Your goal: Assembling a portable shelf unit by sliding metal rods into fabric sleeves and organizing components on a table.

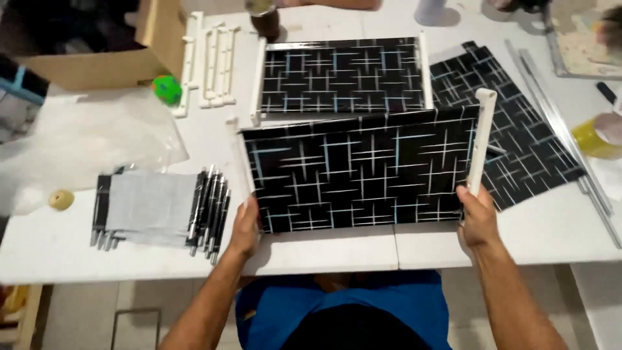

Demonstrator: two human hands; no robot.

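**Operator:** Holding the patterned panel (363,172) up off the counter (512,236) right now, near its front edge. My left hand (245,228) is wrapped around the lower left corner, fingers curled shut on it, and my right hand (478,217) is closed on the foot of the white end rail (483,139) that runs up the panel's right side. The panel is black with a pale crossed-line print, tilted a little, left side lower.

**Partner:** How would you keep that grip sound?

**Operator:** I'd judge both hands should stay low and level, thumbs on the near face, so the sheet doesn't bow in the middle. The right hand should press rail and panel together, or the rail could slide off the edge.

**Partner:** Give me a count of what's around.

**Operator:** One second panel (343,74) lies flat behind, toward the back edge, with two white rails on its short sides. Loose patterned sheets (518,142) lie to the right of it; at least two overlap, and I can't tell the exact number. One cluster of white plastic rails (207,61) sits at the back left, roughly four or five pieces. One bundle of thin dark strips (162,207) lies at the front left, too many to count. Long metal strips (570,139) run along the right side, two or three. One tape roll (599,136) at the right edge, one cardboard box (97,58) in the back left corner, and one green ball (166,89) beside it.
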